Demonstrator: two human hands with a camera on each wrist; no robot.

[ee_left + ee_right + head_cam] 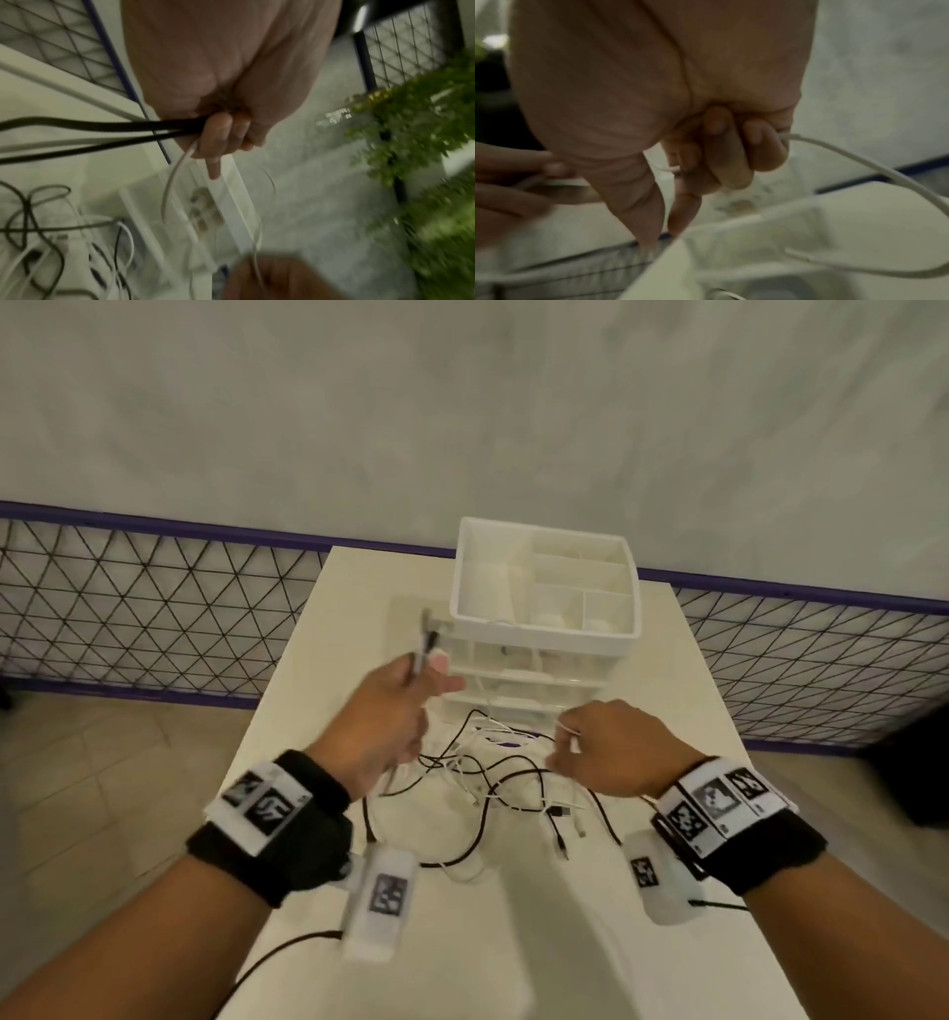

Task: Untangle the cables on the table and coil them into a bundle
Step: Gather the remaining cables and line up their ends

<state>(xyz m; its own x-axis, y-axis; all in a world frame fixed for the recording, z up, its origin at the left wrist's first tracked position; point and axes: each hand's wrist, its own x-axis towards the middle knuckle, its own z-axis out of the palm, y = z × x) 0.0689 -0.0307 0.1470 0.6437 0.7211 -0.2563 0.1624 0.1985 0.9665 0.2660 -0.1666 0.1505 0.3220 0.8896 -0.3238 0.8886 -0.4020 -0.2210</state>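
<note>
- Left hand [395,706] is raised, fist closed round black cable strands [102,130] and one white strand.
- Right hand [611,747] pinches a white cable [859,160].
- Tangle [493,788] lies on the table [667,660] between and just near of both hands; the right hand is lower and nearer to it.

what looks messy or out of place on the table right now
The black and white cables lie knotted over each other on the table in front of the white organizer. The left hand grips black strands, the right hand a white one. Nothing looks damaged.
</note>
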